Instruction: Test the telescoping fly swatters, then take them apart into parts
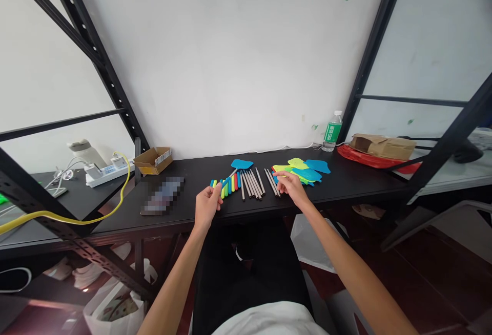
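Observation:
On the black table [346, 184] lies a row of short coloured handles [229, 185] in blue, yellow, green and red. My left hand [207, 206] rests at the left end of that row, fingers curled onto the handles. To the right lie several thin brown rods [251, 183] side by side. My right hand [290, 186] is beyond them, fingers bent and touching the near edge of a pile of flat blue and yellow-green heads [303, 170]. One blue head on a rod [241, 164] lies behind the handles.
A small open cardboard box [152, 160] and a blurred flat object [163, 195] lie at the left. A green-labelled water bottle [331, 131] stands by the wall. A red tray with a brown paper bag [382, 146] is at the right. Black shelf struts frame both sides.

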A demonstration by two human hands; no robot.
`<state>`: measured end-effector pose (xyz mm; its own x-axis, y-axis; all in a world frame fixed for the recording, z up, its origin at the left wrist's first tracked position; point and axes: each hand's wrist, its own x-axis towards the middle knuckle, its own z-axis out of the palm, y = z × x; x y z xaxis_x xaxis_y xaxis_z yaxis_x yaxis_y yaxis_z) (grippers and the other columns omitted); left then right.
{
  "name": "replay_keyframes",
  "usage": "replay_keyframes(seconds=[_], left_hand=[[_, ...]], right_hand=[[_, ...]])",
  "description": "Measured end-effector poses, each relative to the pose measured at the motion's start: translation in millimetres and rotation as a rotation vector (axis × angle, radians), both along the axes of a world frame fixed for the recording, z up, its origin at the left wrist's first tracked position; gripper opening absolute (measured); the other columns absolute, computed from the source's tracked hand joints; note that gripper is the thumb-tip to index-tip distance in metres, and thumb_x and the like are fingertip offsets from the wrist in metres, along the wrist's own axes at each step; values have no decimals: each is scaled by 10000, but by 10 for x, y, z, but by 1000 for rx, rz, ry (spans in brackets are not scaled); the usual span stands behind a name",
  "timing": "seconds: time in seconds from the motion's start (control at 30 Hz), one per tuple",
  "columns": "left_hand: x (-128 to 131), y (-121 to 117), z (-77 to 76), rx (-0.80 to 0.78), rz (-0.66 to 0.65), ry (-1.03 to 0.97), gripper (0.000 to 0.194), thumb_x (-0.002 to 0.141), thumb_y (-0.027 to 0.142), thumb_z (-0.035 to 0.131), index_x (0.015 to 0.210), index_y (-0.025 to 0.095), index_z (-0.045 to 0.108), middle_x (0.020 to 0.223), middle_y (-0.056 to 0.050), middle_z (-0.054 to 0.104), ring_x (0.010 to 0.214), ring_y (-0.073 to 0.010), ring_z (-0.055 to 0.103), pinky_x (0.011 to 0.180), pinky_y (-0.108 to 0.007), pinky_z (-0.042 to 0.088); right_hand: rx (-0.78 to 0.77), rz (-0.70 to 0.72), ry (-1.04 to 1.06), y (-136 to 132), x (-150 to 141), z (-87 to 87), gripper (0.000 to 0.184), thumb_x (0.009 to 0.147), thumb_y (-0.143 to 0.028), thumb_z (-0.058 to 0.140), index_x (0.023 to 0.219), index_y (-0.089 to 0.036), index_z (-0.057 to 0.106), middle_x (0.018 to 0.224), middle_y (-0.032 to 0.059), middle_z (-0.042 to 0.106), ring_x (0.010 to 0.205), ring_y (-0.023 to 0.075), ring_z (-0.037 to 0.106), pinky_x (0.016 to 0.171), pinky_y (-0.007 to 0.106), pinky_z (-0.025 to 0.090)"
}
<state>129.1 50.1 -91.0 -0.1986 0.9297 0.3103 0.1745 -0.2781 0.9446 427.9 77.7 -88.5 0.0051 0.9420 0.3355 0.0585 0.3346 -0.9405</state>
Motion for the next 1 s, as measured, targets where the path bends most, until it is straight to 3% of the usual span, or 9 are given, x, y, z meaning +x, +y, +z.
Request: replay_keyframes(seconds=[0.43, 1.0], left_hand=[[35, -40, 46, 8, -14, 25, 444, 830, 539, 654, 575, 206, 511, 474, 22, 529, 381, -91, 427, 440, -228, 345], [32, -21, 17, -21, -48, 39, 380, 793, 508, 702, 663, 202, 518, 515, 36, 556, 395, -85, 433, 426, -206, 315]], right_hand=[[9, 7, -12, 6, 5, -10, 301, 823, -396, 581, 977, -162, 691, 558, -7, 593, 479, 133, 501, 472, 249, 377], [3, 12, -15, 2, 0, 1, 305, 811, -384, 585, 980, -152, 690, 554, -5, 596, 477, 128, 498, 464, 244, 363]])
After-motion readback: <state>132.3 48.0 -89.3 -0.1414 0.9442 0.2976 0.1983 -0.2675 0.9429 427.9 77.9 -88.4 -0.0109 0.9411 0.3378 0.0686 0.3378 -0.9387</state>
